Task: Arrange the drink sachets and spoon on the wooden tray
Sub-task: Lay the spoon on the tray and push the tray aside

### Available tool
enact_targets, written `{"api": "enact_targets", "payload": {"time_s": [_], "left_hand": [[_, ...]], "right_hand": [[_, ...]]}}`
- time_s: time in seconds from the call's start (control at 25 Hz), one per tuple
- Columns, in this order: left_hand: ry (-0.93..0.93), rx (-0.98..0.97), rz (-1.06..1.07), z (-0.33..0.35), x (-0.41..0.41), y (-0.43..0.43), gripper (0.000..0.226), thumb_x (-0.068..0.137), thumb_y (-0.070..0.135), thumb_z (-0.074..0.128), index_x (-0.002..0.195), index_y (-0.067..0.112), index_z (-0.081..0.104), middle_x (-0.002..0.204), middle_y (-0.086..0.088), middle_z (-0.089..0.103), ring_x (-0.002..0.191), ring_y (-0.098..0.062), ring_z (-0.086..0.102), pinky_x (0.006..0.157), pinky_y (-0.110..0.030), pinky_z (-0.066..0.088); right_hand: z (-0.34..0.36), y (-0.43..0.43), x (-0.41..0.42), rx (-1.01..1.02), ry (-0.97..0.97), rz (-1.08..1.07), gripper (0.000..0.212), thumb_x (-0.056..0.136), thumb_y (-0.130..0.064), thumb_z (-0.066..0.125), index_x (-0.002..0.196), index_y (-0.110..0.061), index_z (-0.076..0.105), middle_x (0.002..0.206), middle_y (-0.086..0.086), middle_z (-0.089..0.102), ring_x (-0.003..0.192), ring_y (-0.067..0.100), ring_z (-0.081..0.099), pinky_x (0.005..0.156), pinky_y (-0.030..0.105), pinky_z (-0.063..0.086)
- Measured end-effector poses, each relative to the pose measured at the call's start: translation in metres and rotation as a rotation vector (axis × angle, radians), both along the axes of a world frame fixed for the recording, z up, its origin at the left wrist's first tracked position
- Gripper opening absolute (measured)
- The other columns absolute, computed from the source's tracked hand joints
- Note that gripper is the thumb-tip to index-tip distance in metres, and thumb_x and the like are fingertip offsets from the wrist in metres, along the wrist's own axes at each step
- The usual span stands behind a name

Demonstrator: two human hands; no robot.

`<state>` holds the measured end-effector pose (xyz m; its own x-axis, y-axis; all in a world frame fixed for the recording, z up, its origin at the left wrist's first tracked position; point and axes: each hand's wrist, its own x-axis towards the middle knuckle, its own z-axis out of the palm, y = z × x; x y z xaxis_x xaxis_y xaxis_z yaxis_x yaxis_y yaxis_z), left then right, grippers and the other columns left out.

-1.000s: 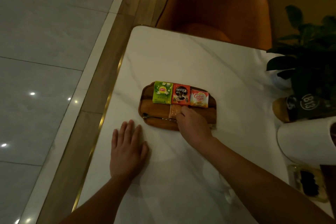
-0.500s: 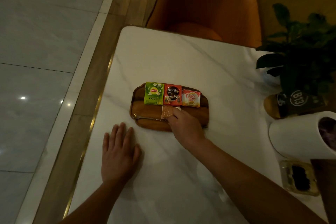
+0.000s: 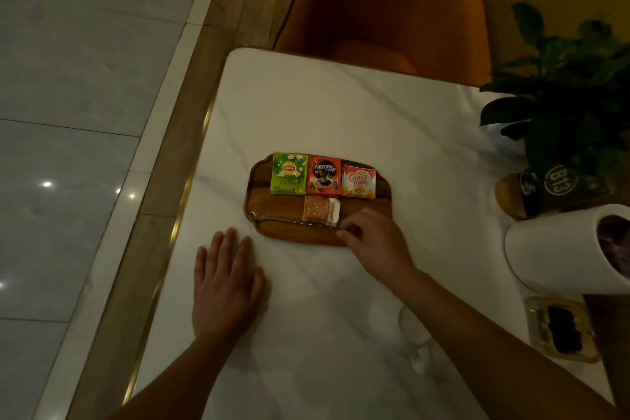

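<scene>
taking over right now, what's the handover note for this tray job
Left hand: open, flat on the table, near-left of the wooden tray.
Right hand: fingers curled at the right end of the spoon, apparently pinching it.
Done: Lipton sachet, Nescafe sachet and Coffee mate sachet in a row along the tray's far edge; brown sachet below the Nescafe, its near edge over the spoon.
Left: probably square the spoon along the near edge, then let go.
</scene>
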<state>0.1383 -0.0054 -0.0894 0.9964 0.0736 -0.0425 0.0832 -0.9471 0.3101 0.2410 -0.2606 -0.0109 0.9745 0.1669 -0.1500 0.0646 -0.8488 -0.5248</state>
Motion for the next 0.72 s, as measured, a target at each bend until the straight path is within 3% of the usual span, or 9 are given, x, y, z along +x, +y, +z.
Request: {"api": "enact_targets", "payload": {"time_s": [0.32,0.72], "left_hand": [[-0.001,0.001,-0.007,-0.001,-0.001,0.001,0.068,0.094,0.051,0.038,0.151,0.015,0.041,0.165,-0.015,0.030,0.156,-0.029,0.016,0.126,-0.051,0.011],[0.014,0.010,0.001,-0.002,-0.001,0.000,0.069,0.093,0.052,0.038,0.152,0.015,0.041,0.165,-0.014,0.029,0.156,-0.029,0.015,0.126,-0.051,0.011]], "right_hand": [[0.001,-0.078,-0.015,-0.031,0.100,-0.299,0.014,0.082,-0.027,0.076,0.093,-0.019,0.071,0.083,-0.004,0.068,0.078,0.014,0.063,0.070,0.028,0.049],[-0.020,-0.071,-0.002,0.048,0.051,-0.224,0.020,0.079,-0.013,0.078,0.097,-0.016,0.072,0.088,0.002,0.069,0.082,0.019,0.065,0.075,0.031,0.052]]}}
